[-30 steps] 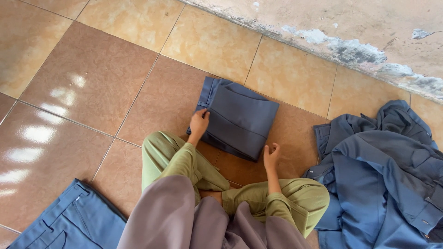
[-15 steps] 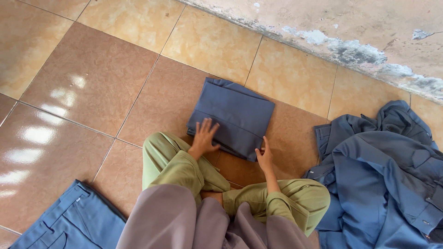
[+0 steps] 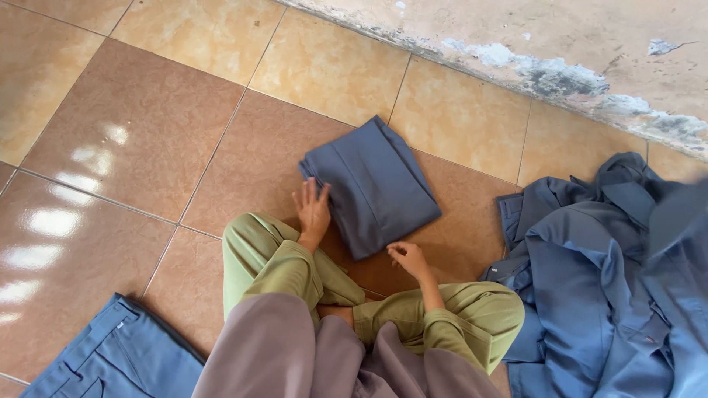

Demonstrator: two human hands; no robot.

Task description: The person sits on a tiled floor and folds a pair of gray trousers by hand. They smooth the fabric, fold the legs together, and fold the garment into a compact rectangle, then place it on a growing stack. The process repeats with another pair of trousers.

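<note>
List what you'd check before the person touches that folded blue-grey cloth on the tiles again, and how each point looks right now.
1. Folded garment lies flat on the tiled floor: ok.
2. Fold looks tidy, edges lined up: ok, as far as visible.
3. Left hand rests at the garment's left edge: ok.
4. Right hand is by the near corner; contact: cannot tell.
5. Garment is apart from the heap of blue clothes on the right: ok.
6. Blue trousers at lower left lie apart from it: ok.
</note>
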